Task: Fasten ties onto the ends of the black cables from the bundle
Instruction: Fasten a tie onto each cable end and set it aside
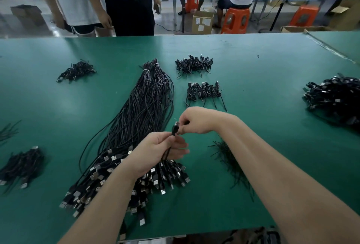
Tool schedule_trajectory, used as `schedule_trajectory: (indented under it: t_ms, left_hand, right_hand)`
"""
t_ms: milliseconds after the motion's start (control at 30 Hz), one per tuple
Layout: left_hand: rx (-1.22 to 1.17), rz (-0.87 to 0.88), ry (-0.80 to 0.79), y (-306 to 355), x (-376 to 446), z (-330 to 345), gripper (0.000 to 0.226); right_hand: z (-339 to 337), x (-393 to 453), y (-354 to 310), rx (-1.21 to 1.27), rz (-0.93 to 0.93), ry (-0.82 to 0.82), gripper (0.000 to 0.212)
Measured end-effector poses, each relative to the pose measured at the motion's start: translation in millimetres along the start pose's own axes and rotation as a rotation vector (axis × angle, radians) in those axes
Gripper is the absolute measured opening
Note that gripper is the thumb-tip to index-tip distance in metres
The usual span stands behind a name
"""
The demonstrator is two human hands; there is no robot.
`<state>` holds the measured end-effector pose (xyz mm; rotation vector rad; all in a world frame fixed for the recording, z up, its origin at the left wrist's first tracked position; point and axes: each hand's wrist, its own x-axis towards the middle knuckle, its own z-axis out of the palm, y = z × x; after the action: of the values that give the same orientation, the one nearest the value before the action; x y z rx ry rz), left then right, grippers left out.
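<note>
Above the near middle of the green worktop (253, 72), both hands hold up one black cable (169, 151) drawn from the big bundle (144, 111), which runs from the near edge toward the far middle. The left hand (155, 152) grips the cable with curled fingers just below its plug (176, 127); the right hand (196, 121) pinches at the plug end. Whether a tie is already in those fingers I cannot tell. The step seems to be fastening this end. Next, a tie from the loose heap of ties (228, 156), under the right forearm, likely needs wrapping and twisting tight, before the cable joins the finished batches (204, 89) beyond.
</note>
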<state>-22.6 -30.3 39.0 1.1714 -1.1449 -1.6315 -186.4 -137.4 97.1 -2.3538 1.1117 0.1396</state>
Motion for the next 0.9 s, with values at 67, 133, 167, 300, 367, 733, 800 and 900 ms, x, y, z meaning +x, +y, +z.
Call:
schedule_trajectory:
  t_ms: [67, 133, 167, 300, 367, 733, 800, 900]
  left_hand:
    - [-0.013, 0.023, 0.120, -4.3, 6.3, 4.7, 0.028]
    - [-0.046, 0.061, 0.209, -7.8, 11.3, 8.2, 0.027]
    - [-0.060, 0.084, 0.243, -8.9, 13.1, 9.9, 0.027]
    - [-0.175, 0.166, 0.381, -8.9, 15.5, 15.7, 0.029]
    - [-0.251, 0.195, 0.424, -6.8, 17.4, 17.9, 0.030]
    - [-0.817, 0.217, 0.562, 29.1, 36.2, 4.3, 0.034]
    - [-0.831, 0.226, 0.544, 34.3, 35.8, 2.1, 0.034]
    - [-0.852, 0.269, 0.543, 37.7, 34.2, -2.4, 0.029]
  right_hand:
    - [-0.9, 1.3, -2.8, 0.036, 0.018, 0.097, 0.030]
    - [0.9, 1.8, -8.0, 0.112, 0.015, 0.147, 0.031]
    - [2.3, 1.5, -10.5, 0.154, 0.013, 0.160, 0.030]
    - [9.2, -4.1, -17.0, 0.337, 0.005, 0.256, 0.025]
    - [13.4, -7.7, -21.2, 0.394, -0.012, 0.300, 0.022]
    - [36.1, -12.6, -31.8, 0.482, -0.052, 0.342, 0.028]
    - [37.5, -13.0, -28.7, 0.517, -0.040, 0.339, 0.031]
    - [39.4, -14.3, -24.9, 0.550, -0.062, 0.314, 0.027]
